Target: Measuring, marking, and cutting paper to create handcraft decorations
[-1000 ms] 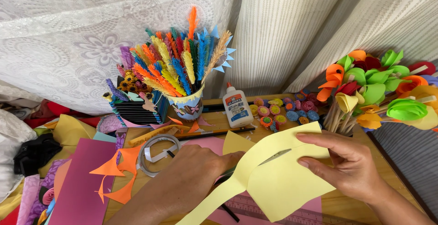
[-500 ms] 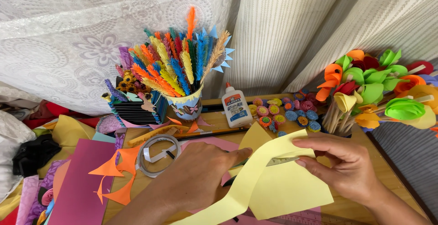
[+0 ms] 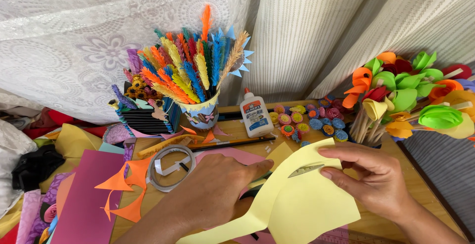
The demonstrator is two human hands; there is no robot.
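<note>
Over the wooden tabletop [image 3: 425,189], the left hand [image 3: 217,189] gripped scissors [image 3: 297,172] whose blade tip showed through a slit in the yellow paper [image 3: 302,209]. The right hand [image 3: 376,175] pinched that sheet's upper edge, holding it just above the tabletop. A white glue bottle [image 3: 255,115] stood behind them.

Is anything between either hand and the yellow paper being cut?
Nothing visible. The right hand pinches the yellow paper directly at its upper edge. The left hand works scissors whose blade tip shows through the cut; its grip is hidden.
</note>
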